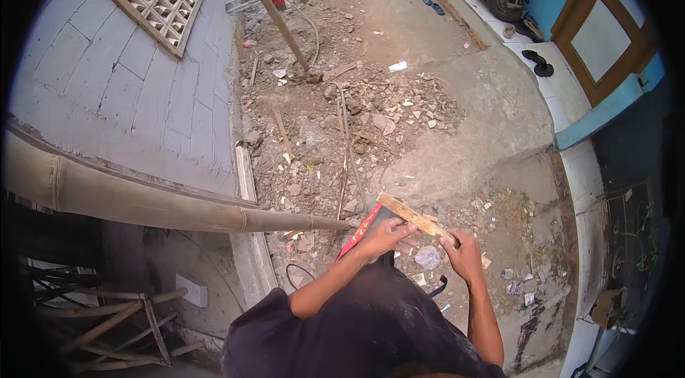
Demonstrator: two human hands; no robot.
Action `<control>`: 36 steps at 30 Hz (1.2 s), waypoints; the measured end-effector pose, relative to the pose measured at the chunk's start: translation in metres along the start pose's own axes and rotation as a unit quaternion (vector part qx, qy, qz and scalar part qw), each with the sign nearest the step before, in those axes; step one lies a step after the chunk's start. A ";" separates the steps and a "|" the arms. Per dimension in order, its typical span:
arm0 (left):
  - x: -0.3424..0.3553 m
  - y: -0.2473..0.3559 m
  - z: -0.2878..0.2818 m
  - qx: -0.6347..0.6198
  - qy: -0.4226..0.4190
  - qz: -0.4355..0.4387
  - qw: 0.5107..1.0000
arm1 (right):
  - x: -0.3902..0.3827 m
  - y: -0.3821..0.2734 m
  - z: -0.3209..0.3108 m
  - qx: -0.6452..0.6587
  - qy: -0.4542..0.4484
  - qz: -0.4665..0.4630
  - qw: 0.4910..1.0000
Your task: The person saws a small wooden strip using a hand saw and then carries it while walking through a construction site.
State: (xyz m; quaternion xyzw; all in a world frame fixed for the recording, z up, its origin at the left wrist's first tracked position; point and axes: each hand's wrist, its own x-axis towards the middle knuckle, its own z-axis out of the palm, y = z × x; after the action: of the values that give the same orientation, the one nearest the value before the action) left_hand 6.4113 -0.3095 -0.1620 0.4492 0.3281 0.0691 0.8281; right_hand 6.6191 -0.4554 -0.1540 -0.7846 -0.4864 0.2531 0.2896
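Note:
A short, flat wooden strip point(408, 214) with a rough, pale surface slants across in front of my body. My right hand point(465, 255) is closed round its near right end. Against the strip's near edge, my left hand point(389, 238) holds it around the middle, fingers pointing right. Just beyond my left wrist lies a red band with yellow marks point(359, 232), along the edge of a dark flat thing point(385, 217). My left hand and forearm partly hide both, and I cannot make out what they belong to.
A thick bamboo pole point(164, 208) crosses from the left. Rubble point(389, 110) and broken tile cover the ground ahead, with a slanting post point(275, 10) beyond. A grey block wall point(135, 71) stands left; sandals point(539, 64) lie by a doorway right. A crumpled clear plastic piece point(427, 258) lies near my hands.

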 end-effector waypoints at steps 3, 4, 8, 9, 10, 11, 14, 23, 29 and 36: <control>0.055 0.010 -0.022 -0.071 0.095 -0.022 0.993 | 0.069 -0.001 -0.004 0.002 -0.031 -0.037 0.999; 0.073 0.016 -0.030 -0.073 0.110 -0.011 0.991 | 0.093 -0.001 -0.003 -0.005 -0.027 -0.054 0.998; 0.175 0.073 -0.049 -0.127 0.176 -0.031 0.976 | 0.187 0.015 -0.013 -0.075 0.007 -0.047 0.996; 0.192 0.082 -0.052 -0.143 0.177 -0.058 0.972 | 0.203 0.021 -0.013 -0.067 -0.001 -0.019 0.998; 0.208 0.101 -0.060 -0.146 0.184 -0.056 0.970 | 0.226 0.018 -0.018 -0.057 -0.012 0.003 0.998; 0.222 0.123 -0.067 -0.128 0.195 -0.053 0.971 | 0.250 0.013 -0.025 -0.054 -0.015 -0.002 0.998; 0.261 0.188 -0.094 -0.114 0.204 -0.029 0.972 | 0.318 -0.010 -0.052 0.047 -0.012 -0.013 0.999; 0.379 0.348 -0.152 -0.185 0.238 0.055 0.952 | 0.524 -0.045 -0.102 0.106 0.009 -0.055 0.993; 0.503 0.391 -0.223 -0.241 0.259 0.089 0.931 | 0.696 -0.028 -0.099 0.103 -0.018 -0.144 0.984; 0.592 0.479 -0.289 -0.376 0.420 0.204 0.801 | 0.944 -0.051 -0.110 0.013 -0.151 -0.299 0.942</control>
State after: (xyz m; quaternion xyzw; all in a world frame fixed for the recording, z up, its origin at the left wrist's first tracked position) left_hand 6.7817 0.4161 -0.1792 0.0860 0.4927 0.5361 0.6800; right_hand 7.0391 0.3983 -0.1496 -0.5518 -0.7334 0.2763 0.2851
